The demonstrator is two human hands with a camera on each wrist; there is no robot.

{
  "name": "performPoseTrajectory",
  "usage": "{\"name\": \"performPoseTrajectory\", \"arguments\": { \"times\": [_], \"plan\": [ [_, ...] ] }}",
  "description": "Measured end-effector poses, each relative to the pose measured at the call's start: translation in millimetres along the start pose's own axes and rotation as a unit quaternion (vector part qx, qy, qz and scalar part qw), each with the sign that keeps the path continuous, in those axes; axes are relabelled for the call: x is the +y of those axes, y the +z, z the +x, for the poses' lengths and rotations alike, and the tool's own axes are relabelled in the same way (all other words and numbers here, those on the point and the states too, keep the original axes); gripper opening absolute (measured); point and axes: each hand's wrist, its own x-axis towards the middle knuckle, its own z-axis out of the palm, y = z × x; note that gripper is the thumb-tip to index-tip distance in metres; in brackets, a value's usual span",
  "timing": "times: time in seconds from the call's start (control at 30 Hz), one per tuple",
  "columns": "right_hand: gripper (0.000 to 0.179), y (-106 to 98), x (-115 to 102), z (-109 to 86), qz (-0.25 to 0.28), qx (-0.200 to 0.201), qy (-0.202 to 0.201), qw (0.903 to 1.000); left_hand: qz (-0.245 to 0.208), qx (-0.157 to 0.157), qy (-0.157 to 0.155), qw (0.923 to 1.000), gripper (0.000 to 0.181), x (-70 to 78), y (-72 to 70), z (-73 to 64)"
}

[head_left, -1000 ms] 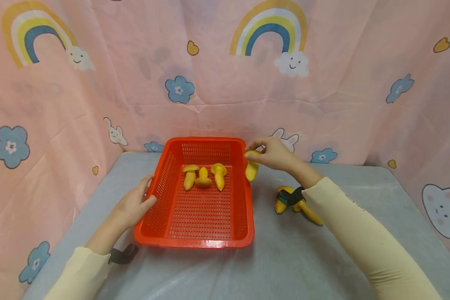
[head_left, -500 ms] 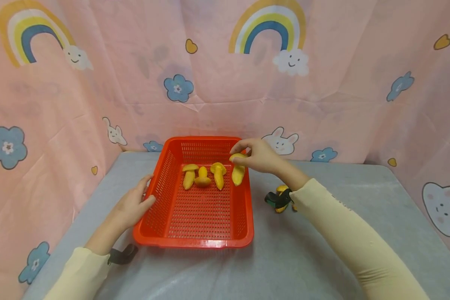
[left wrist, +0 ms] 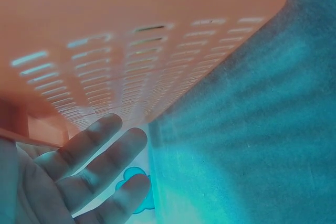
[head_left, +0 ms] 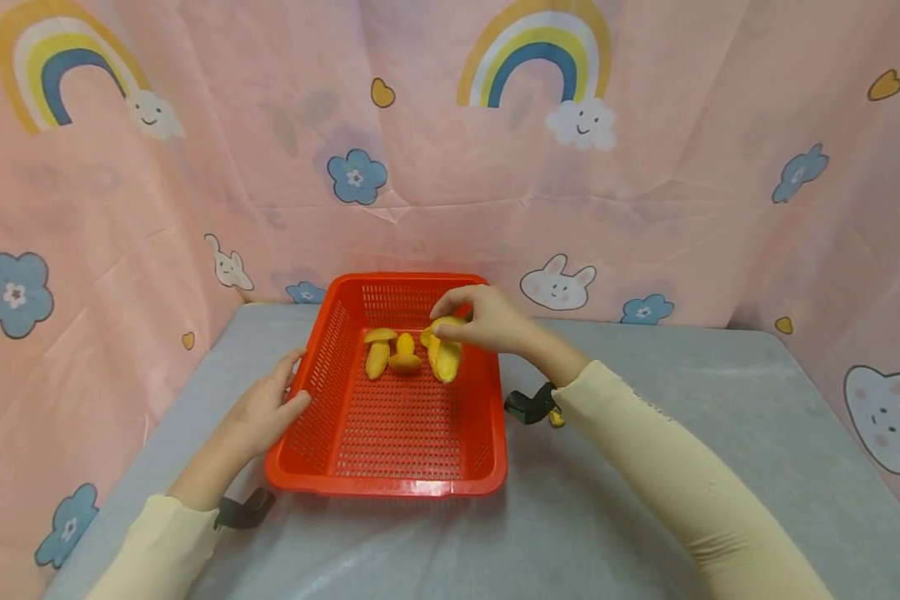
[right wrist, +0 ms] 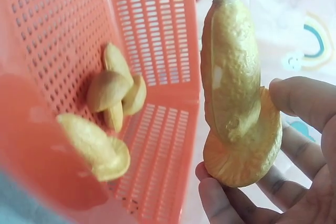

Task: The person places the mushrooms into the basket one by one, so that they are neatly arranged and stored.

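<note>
One yellow mushroom (head_left: 448, 365) is held by the right hand (head_left: 491, 321) over the red basket (head_left: 390, 485), toward 2 o'clock from the basket's middle. Thumb and fingertips of this hand pinch the cap near its edge, and the stem points to about 6 o'clock in the head view. I judge the mushroom to be light and rather stiff, probably a moulded imitation; its skin looks smooth and slightly shiny, so it could slip a little. The cap rim seems thin and may be the weaker part, therefore a surer hold is, I think, around the thick stem close to the cap. This stem is swollen, with shallow bumps and a seam-like line along it; the cap is rounded.

Three similar mushrooms (head_left: 378, 358) lie inside the basket, toward its 12 o'clock end. The basket looks like hard plastic, with rows of narrow slots. At its 9 o'clock side is the left hand (head_left: 262, 412): the thumb lies at the rim, the other fingers are extended and moderately spread beside the outer wall; how firmly they press, I cannot tell. On the grey table (head_left: 592, 533), just past 3 o'clock from the basket, a yellow piece (head_left: 557, 418) shows partly beside the right sleeve (head_left: 682, 483).
</note>
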Motion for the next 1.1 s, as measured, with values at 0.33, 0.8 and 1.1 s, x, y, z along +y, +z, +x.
{"name": "performPoseTrajectory", "arguments": {
  "times": [0.33, 0.8, 1.1],
  "plan": [
    [0.021, 19.9, -21.1, 9.0, 0.029, -0.036, -0.008, 0.9989, -0.025, -0.015, -0.013, 0.9995, 0.065, 0.5, -0.7, -1.5],
    [0.018, 50.5, -40.2, 26.4, 0.054, -0.07, -0.009, 0.996, -0.016, -0.012, -0.009, 0.9998, 0.065, -0.7, -0.2, 0.5],
    [0.017, 71.1, -50.6, 35.8, 0.062, -0.091, -0.011, 0.9938, -0.025, -0.016, -0.014, 0.9995, 0.065, 0.5, -1.3, 0.9]
  ]
}}
